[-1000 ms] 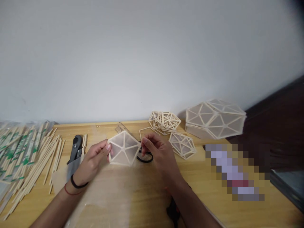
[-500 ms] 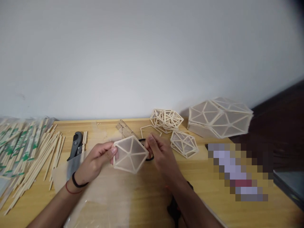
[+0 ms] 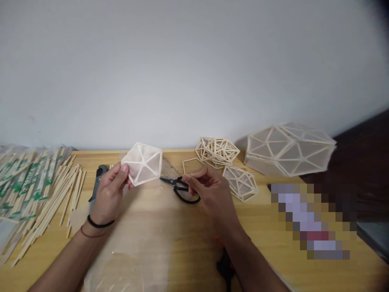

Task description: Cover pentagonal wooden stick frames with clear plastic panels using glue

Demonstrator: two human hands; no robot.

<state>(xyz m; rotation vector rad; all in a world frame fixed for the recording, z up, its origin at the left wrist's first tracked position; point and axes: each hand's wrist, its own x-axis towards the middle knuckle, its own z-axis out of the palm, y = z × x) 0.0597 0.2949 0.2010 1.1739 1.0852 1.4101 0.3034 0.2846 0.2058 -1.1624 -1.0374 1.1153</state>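
In my left hand (image 3: 111, 190), between thumb and fingers, is a pentagon panel (image 3: 145, 164) of pale sticks meeting at the centre, backed with translucent sheet. It is held up above the table. My right hand (image 3: 209, 188) is closed in a pinch, thumb against fingers; anything between the fingertips is too small to make out. Black-handled scissors (image 3: 186, 198) lie just behind and below those fingertips, partly hidden by the hand. A clear ruler (image 3: 170, 168) lies beyond the scissors, partly covered.
Loose sticks (image 3: 57, 194) and bagged chopsticks (image 3: 27, 182) cover the left side, beside a grey cutter (image 3: 99, 182). Stick frames (image 3: 217, 151), another panel (image 3: 240, 182) and a large covered polyhedron (image 3: 290, 150) stand at back right. Clear sheet (image 3: 130, 263) lies in front; a black tool (image 3: 225, 265) is under my right forearm.
My left hand has carried the panel left and up, away from my right hand. The right hand stays near the scissors, its pinch turned leftward, and more of the scissors shows.
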